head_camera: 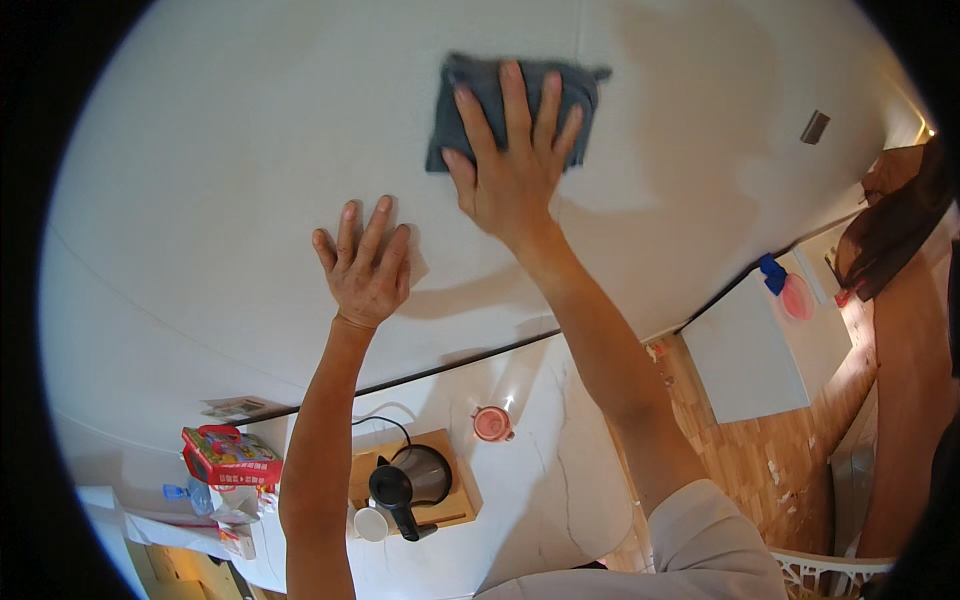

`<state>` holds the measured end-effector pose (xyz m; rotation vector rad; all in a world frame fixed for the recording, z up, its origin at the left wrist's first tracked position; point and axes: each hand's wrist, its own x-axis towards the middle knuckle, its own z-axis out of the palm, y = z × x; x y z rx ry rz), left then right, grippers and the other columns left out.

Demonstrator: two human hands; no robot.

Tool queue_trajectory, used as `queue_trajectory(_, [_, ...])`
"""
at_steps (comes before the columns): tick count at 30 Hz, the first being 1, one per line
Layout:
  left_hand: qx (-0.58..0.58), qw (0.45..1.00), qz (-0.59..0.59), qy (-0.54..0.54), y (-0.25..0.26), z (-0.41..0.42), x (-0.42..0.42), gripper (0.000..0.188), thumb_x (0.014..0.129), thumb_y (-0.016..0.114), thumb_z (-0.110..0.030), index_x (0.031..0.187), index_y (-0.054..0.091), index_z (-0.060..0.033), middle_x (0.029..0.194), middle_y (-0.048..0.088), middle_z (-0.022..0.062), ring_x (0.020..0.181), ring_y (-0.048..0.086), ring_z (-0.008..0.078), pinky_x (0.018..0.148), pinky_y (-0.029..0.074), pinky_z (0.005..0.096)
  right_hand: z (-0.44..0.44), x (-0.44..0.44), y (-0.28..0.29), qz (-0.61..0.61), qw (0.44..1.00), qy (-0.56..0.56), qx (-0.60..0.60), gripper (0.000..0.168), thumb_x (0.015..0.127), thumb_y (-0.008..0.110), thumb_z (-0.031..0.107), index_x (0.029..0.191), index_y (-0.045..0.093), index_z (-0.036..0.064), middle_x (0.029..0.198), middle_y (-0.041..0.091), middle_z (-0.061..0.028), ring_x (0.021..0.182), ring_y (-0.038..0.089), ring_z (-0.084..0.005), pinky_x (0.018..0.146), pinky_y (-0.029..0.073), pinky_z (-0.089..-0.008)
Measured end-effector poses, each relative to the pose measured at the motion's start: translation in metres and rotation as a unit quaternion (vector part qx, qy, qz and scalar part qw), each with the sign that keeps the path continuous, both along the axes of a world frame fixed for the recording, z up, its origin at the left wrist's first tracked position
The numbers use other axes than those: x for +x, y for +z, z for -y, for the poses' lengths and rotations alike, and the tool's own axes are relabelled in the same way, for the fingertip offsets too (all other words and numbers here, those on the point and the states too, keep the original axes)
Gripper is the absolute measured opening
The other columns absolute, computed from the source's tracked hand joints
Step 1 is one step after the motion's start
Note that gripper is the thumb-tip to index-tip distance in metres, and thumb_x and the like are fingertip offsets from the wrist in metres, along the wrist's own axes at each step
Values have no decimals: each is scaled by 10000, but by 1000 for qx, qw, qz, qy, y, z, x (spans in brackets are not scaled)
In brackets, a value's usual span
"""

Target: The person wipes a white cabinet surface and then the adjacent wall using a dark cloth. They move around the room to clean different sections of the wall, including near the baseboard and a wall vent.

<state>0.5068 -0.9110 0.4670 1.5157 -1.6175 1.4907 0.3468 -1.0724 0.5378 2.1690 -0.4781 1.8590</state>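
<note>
A folded dark grey cloth [442, 127] lies flat against the white wall [225, 150], under the spread fingers of my right hand [514, 157], which presses on it. A small loop or tab sticks out from the cloth's upper right corner. Lower and to the left, my left hand [367, 274] rests on the bare wall with its fingers apart, holding nothing. Both arms reach up over a white marble-patterned counter [555, 465] that meets the wall along a dark edge.
On the counter stand an electric kettle [427, 476] on a wooden tray [461, 480], a white cup [371, 524], a pink cup [493, 424] and a red printed box [232, 457]. A wall switch [815, 127] is at right, above a white surface holding a pink bowl [796, 298].
</note>
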Motion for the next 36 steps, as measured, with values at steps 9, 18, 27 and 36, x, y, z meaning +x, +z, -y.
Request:
queue_trajectory(9, [-28, 999, 24, -3, -1, 7, 4, 152, 897, 602, -203, 983, 726, -181, 1483, 556, 112, 1499, 310, 399, 1249, -22, 548, 0, -32, -290, -148, 989, 27, -11, 332, 821, 737, 325, 1152, 713, 335, 1502, 496, 63, 1451, 327, -308, 1111, 250, -586])
queue_trajectory(18, [-39, 999, 33, 15, -1, 8, 4, 141, 880, 615, -233, 936, 743, -212, 1436, 598, 108, 1453, 386, 401, 1246, 42, 533, 58, -113, -380, -561, 806, 178, -70, 495, 952, 549, 179, 1445, 518, 151, 1554, 447, 121, 1360, 451, -87, 1080, 373, -305])
queue_trajectory(27, [-110, 994, 1, -1, -7, 19, 3, 137, 855, 670, -248, 760, 649, -344, 1426, 605, -114, 1445, 429, 229, 1277, 23, 503, 60, -73, -437, -674, 688, 266, 25, 702, 909, 518, 32, 1576, 313, 108, 1632, 347, 48, 1405, 455, -133, 1079, 440, -275])
queue_trajectory(36, [-96, 995, 12, 29, -7, 16, 2, 123, 866, 664, -266, 772, 639, -340, 1425, 604, -108, 1438, 439, 231, 1278, 39, 506, 11, -25, -374, -621, 725, 194, -227, 690, 926, 518, -5, 1579, 316, 92, 1644, 326, 24, 1468, 383, -135, 1087, 452, -233])
